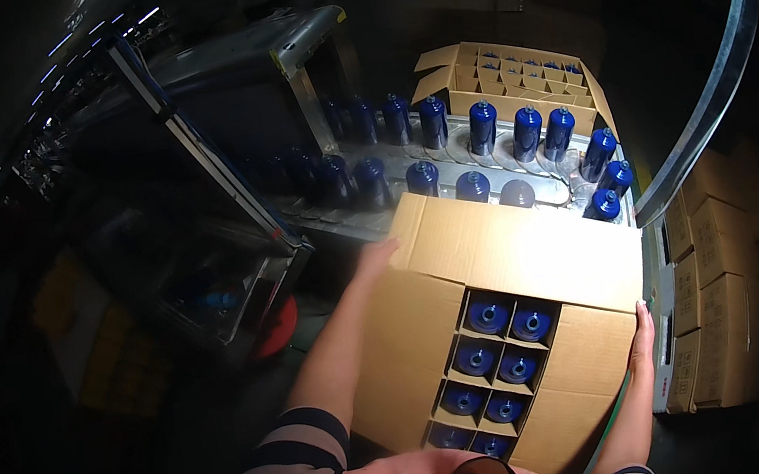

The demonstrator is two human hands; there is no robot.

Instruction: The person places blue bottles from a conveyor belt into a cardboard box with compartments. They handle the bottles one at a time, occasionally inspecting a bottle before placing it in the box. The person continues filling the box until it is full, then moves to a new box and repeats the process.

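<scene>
A large cardboard box point(567, 377) stands close in front of me. Its side flaps are folded inward and the far flap point(541, 229) slants up, brightly lit. Through the gap show blue bottles point(487, 316) with narrow necks, upright in the cells of a cardboard divider. My left hand point(376, 260) grips the box's far left corner by the flap edge, its fingertips partly hidden and slightly blurred. On the opposite side, my right hand point(642, 335) is closed against the box's right edge near the far flap's corner. Both forearms reach around the box.
Beyond the box, several blue bottles point(483, 127) stand along a curved conveyor point(461, 150). Behind it sits an open divided carton point(522, 95). A metal post point(199, 137) rises at left, a curved rail point(720, 96) at right. Closed cartons point(719, 319) are stacked at right.
</scene>
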